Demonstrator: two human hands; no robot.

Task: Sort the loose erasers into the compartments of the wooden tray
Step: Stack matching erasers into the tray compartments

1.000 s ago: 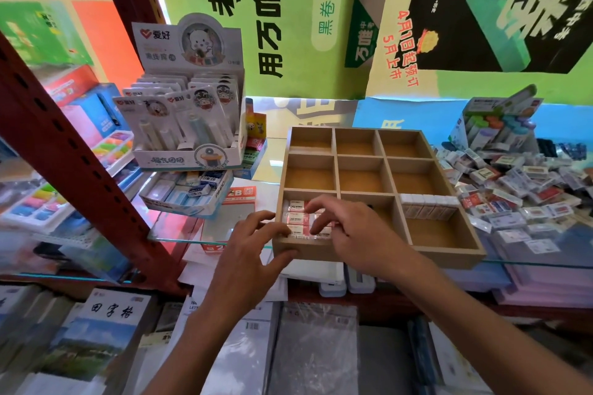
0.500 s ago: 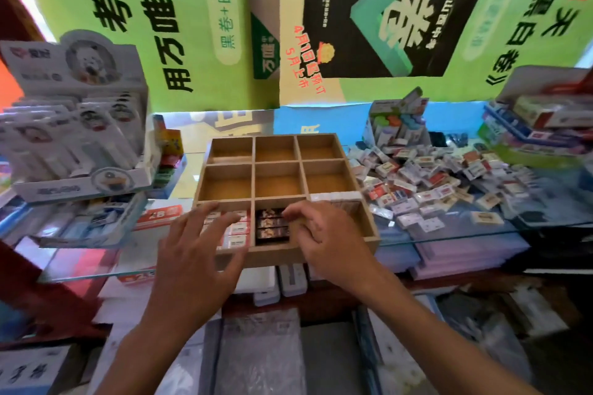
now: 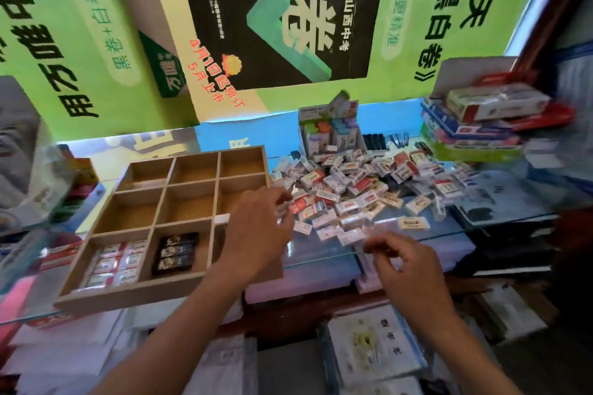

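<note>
The wooden tray has nine compartments and lies on the glass counter at the left. Its near-left compartment holds white and red erasers, and the near-middle one holds black erasers. A heap of loose erasers lies to the tray's right. My left hand hovers over the tray's near-right corner, its bent fingertips at the heap's left edge; no eraser is plainly in its grasp. My right hand hangs over the counter's front edge with loosely curled fingers and holds nothing visible.
A small display box of coloured items stands behind the heap. Stacked flat packs fill the right end of the counter. The glass counter's front edge runs under my hands. Papers and booklets lie on the shelf below.
Both hands have left the tray's near compartments and moved right toward the loose heap. The view has swung right, so the black erasers in the near-middle compartment are uncovered.
</note>
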